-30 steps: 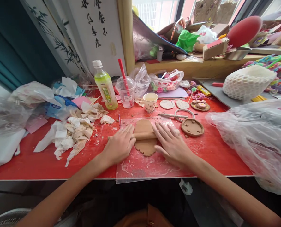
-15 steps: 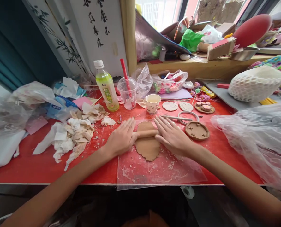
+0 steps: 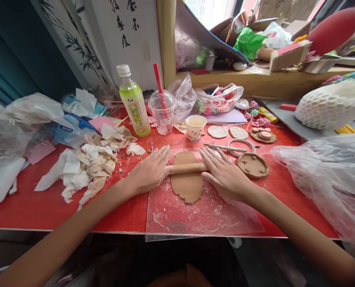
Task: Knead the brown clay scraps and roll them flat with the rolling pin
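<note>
A wooden rolling pin [image 3: 186,168] lies crosswise over a flat brown clay slab [image 3: 188,188] with ragged edges. My left hand [image 3: 152,169] rests flat on the pin's left end, its fingers stretched forward. On the other end lies my right hand [image 3: 225,172], palm down, fingers extended and the thumb a little apart. The hands cover both ends of the pin. Under the clay is a clear plastic sheet [image 3: 173,225] smeared with clay bits. Close to my right fingers are a pencil-like stick [image 3: 227,148] and a round brown clay dish [image 3: 253,165].
Behind the clay stand a paper cup [image 3: 196,127], a plastic cup [image 3: 162,113] with a red straw, and a green drink bottle [image 3: 135,105]. Crumpled tissues [image 3: 90,167] lie left on the red table [image 3: 117,217]. A clear plastic bag [image 3: 324,171] spreads at right.
My right hand has shifted slightly right along the rolling pin, so more of the pin shows between my hands. Both hands stay flat on it. The camera view has tilted down a little.
</note>
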A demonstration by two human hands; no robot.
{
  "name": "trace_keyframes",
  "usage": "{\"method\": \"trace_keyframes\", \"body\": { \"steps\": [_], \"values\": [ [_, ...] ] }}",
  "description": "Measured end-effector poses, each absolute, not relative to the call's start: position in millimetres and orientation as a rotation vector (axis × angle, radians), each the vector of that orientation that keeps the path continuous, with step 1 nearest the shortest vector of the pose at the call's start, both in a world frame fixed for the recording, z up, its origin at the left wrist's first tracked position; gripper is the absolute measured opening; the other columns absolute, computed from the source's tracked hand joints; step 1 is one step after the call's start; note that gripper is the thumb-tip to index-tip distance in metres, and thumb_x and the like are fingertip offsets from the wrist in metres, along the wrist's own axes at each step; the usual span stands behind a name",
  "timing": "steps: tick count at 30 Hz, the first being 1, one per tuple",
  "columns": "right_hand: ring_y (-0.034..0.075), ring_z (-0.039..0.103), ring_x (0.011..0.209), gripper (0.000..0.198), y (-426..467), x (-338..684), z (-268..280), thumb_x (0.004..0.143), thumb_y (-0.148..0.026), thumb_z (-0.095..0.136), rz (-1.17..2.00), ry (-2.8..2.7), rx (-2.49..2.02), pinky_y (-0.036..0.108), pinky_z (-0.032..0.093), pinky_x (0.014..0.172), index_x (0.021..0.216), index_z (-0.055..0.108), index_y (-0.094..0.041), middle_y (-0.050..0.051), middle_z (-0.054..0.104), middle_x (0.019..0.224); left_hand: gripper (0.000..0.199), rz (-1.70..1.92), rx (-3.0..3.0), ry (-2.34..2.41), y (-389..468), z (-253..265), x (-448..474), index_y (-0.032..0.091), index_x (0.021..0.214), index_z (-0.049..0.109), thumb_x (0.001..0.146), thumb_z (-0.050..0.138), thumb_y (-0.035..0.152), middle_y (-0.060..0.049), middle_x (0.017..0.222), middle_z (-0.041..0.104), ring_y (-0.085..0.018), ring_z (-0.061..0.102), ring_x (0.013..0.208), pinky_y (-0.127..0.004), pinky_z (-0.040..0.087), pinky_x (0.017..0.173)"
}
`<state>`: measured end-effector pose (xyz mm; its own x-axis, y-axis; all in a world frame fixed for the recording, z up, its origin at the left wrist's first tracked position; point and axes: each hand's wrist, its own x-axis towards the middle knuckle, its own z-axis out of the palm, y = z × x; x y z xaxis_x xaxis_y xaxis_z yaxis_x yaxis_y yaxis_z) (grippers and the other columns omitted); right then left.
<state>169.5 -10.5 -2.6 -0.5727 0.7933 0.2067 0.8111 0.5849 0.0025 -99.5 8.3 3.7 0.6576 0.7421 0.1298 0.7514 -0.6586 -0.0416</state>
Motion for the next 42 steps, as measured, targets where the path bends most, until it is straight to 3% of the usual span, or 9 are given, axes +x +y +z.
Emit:
{"method": "trace_keyframes", "body": {
  "steps": [8,11,13,17,26,35,42],
  "values": [
    [0.021,0.018,0.138,0.065,-81.6,197.6,21.0,0.094,-0.049,0.020,0.113,-2.740,-1.222,0.042,0.030,0.110,0.147,-0.005,-0.019,0.005,0.016,0.151,0.058,-0.126,-2.902,-1.044,-57.9,24.5,-105.9,0.009,0.142,0.020,0.094,0.028,0.040,-0.013,0.147,0.028,-0.020,0.022,0.138,-0.033,0.027,0.111],
    [0.024,0.008,0.139,0.065,-52.7,182.1,31.9,0.094,-0.049,0.015,-0.061,-2.571,-1.278,0.047,0.020,0.113,0.146,-0.011,-0.019,0.006,0.003,0.153,0.060,-0.383,-2.760,-1.170,-26.1,27.5,-81.7,0.004,0.143,0.011,0.095,0.025,0.037,-0.017,0.150,0.017,-0.021,0.010,0.141,-0.039,0.019,0.114],
    [0.022,0.002,0.139,0.063,-24.2,165.2,30.6,0.095,-0.045,0.012,-0.184,-2.504,-1.335,0.046,0.015,0.114,0.144,-0.017,-0.019,0.005,-0.002,0.153,0.058,-0.566,-2.621,-1.232,3.7,24.8,-62.7,0.006,0.143,0.014,0.095,0.026,0.036,-0.017,0.150,0.017,-0.022,0.009,0.141,-0.042,0.016,0.115],
    [0.021,0.000,0.140,0.065,8.3,143.8,9.5,0.095,-0.043,0.012,-0.289,-2.474,-1.442,0.045,0.010,0.115,0.141,-0.023,-0.015,0.008,0.004,0.153,0.051,-0.632,-2.542,-1.203,37.1,15.1,-44.6,0.007,0.140,0.023,0.095,0.027,0.029,-0.017,0.149,0.023,-0.024,0.012,0.140,-0.044,0.014,0.115],
    [0.022,0.012,0.139,0.066,-61.8,152.2,-0.2,0.095,-0.044,0.016,-0.196,-2.586,-1.452,0.048,0.013,0.114,0.145,-0.014,-0.013,0.011,0.018,0.150,0.053,-0.578,-2.651,-1.334,-27.3,6.8,-46.2,0.006,0.138,0.026,0.093,0.034,0.033,-0.018,0.146,0.029,-0.028,0.017,0.139,-0.047,0.018,0.113],
    [0.021,0.005,0.140,0.065,-13.2,145.0,-4.7,0.094,-0.046,0.010,-0.254,-2.460,-1.590,0.047,0.008,0.114,0.145,-0.009,-0.010,0.012,0.012,0.151,0.048,-0.686,-2.499,-1.424,20.2,10.5,-45.9,0.004,0.136,0.030,0.093,0.030,0.027,-0.018,0.147,0.026,-0.026,0.012,0.140,-0.048,0.013,0.114],
    [0.022,0.008,0.140,0.069,-51.9,150.1,-4.6,0.094,-0.047,0.016,-0.270,-2.512,-1.507,0.049,0.007,0.114,0.145,-0.009,-0.010,0.013,0.015,0.151,0.047,-0.677,-2.594,-1.373,-19.2,8.1,-48.1,0.003,0.135,0.030,0.094,0.030,0.027,-0.020,0.143,0.034,-0.029,0.015,0.139,-0.051,0.023,0.111]
  ]
}}
